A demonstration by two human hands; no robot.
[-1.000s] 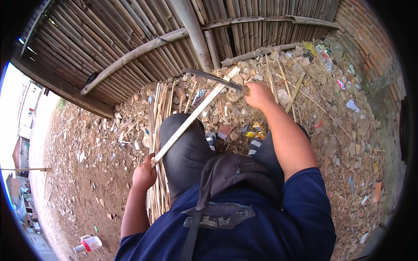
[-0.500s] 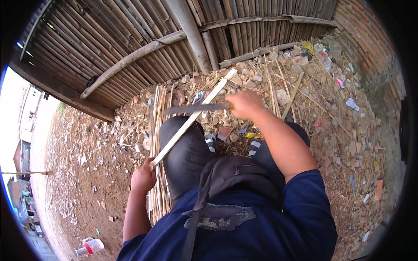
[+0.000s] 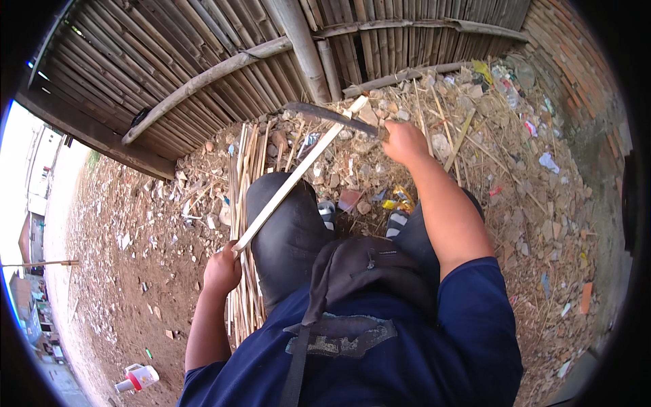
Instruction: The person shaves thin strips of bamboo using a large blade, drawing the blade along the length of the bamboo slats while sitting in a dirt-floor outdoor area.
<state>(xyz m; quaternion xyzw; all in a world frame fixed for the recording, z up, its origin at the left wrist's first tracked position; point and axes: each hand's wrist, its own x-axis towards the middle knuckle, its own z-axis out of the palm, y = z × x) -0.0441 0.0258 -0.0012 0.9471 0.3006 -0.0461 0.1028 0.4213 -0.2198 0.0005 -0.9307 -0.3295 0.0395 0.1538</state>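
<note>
Knife [image 3: 315, 111] shifted to 1 o'clock along pale strip [image 3: 293, 178]. Left grip [image 3: 222, 270] clamped on strip's 7 o'clock end, right grip [image 3: 405, 142] on knife.

Left side: open air over bare dirt [image 3: 135, 278] outward of left hand [image 3: 222, 269]; a plastic jug [image 3: 140, 377] lies at the near left. Inward, the split-bamboo bundle [image 3: 245, 308] and left thigh [image 3: 281, 251] block a low pass. Pale wooden strip [image 3: 288, 186] bars the centre diagonally, machete [image 3: 308, 110] across its far end; bamboo wall [image 3: 224, 41] beyond, clearance unclear. Gap between strip and right forearm [image 3: 447, 203]. Right of right hand [image 3: 405, 142]: room above rubble as far as brick wall [image 3: 569, 54].
</note>
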